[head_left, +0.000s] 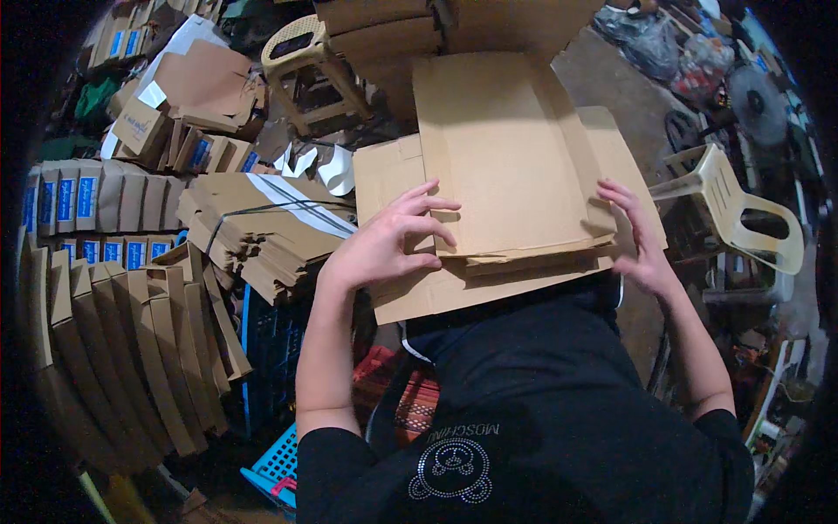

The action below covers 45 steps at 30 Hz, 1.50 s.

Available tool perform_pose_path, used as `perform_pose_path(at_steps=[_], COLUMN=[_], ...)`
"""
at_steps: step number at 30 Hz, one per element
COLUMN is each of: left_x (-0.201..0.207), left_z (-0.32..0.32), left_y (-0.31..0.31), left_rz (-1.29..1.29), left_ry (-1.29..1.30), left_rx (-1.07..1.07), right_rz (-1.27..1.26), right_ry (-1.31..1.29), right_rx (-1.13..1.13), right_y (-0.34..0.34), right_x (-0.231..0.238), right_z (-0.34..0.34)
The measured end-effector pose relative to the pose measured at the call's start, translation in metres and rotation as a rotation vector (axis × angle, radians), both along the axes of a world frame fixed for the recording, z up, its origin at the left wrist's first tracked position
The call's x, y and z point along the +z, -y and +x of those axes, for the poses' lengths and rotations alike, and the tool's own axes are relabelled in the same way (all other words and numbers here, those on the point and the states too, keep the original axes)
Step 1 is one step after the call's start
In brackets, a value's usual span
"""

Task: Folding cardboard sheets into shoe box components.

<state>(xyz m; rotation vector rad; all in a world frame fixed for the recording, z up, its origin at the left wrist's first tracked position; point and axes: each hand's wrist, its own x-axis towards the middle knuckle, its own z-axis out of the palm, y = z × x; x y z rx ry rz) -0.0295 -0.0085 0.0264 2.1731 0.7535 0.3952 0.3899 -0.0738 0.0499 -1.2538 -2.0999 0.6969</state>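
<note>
A partly folded cardboard piece with a raised right-hand side lies in front of me, over a larger flat cardboard sheet that rests across my lap. My left hand is at the left edge of the folded piece, fingers spread and fingertips on or just over the cardboard. Beside its right edge is my right hand, the fingers stretched out and apart, close to the raised side; whether it touches I cannot tell. Neither hand grips anything that I can see.
Tied flat cardboard and rows of folded cardboard stand at left, near a blue crate. A plastic stool stands beyond. On the right are a cream plastic chair, a fan and plastic bags.
</note>
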Motion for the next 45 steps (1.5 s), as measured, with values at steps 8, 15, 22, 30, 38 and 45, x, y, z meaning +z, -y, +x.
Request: perform_pose_path(at_steps=[8,15,22,30,38,45], left_x=[-0.003,0.007,0.021,0.099,0.113,0.110], left_z=[-0.005,0.009,0.023,0.031,0.015,0.014], left_y=[0.004,0.000,0.016,-0.036,-0.072,-0.075], left_rz=[-0.067,0.195,0.366,0.331,0.274,0.306], left_ry=[0.027,0.474,0.852,1.032,1.047,1.035], left_rx=[0.074,0.162,0.460,0.753,0.761,0.758], right_rz=[-0.221,0.061,0.192,0.174,0.449,0.419], right_ry=[-0.066,-0.217,-0.707,-1.184,-0.891,-0.852], right_rx=[-0.050,-0.035,-0.273,0.040,-0.052,-0.064], right_y=[-0.002,-0.020,-0.036,-0.124,-0.157,-0.157], right_x=[-0.022,-0.019,0.025,0.083,0.087,0.088], right_z=[0.032,0.056,0.002,-0.023,-0.031,-0.029])
